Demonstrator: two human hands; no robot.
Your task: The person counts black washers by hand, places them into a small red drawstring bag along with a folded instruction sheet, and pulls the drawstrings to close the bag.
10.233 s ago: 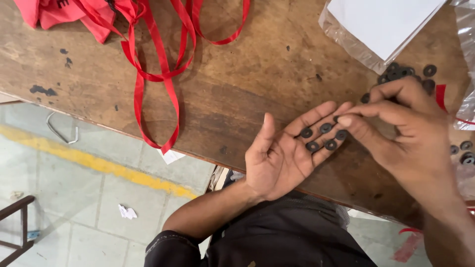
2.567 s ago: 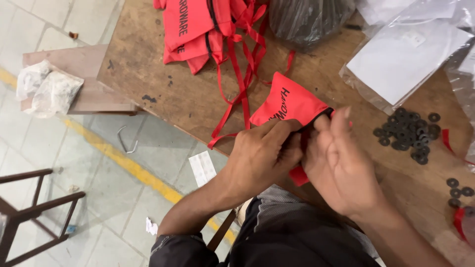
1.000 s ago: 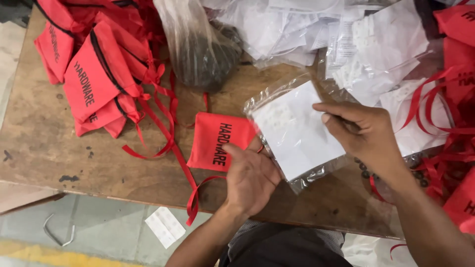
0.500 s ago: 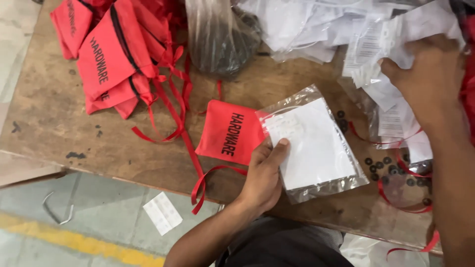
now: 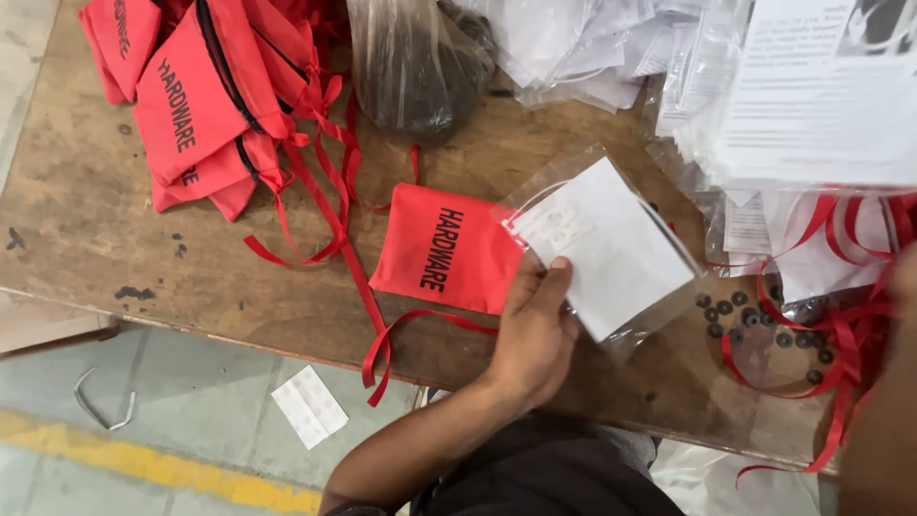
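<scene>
My left hand [image 5: 535,334] grips the near corner of a clear plastic bag [image 5: 611,244] that holds a white paper, with the thumb on top of it. The bag is tilted and lifted slightly off the wooden table [image 5: 95,239]. Directly left of the hand lies a flat red drawstring pouch [image 5: 435,250] with black lettering, its red ribbon trailing over the table's front edge. Several small black washers [image 5: 755,320] lie loose to the right of the bag. Only my right forearm [image 5: 884,430] shows, at the right edge; the hand itself is out of frame.
A pile of red pouches [image 5: 191,105] with ribbons lies at the back left. A dark filled plastic bag [image 5: 411,67] sits at the back centre, and bagged white papers [image 5: 812,96] are stacked at the back right over red ribbons [image 5: 841,334]. A paper slip [image 5: 308,406] lies on the floor.
The view has shifted slightly. My left hand has raised and tilted the clear bag. My right hand, which was reaching into the papers at the back right, has left the frame.
</scene>
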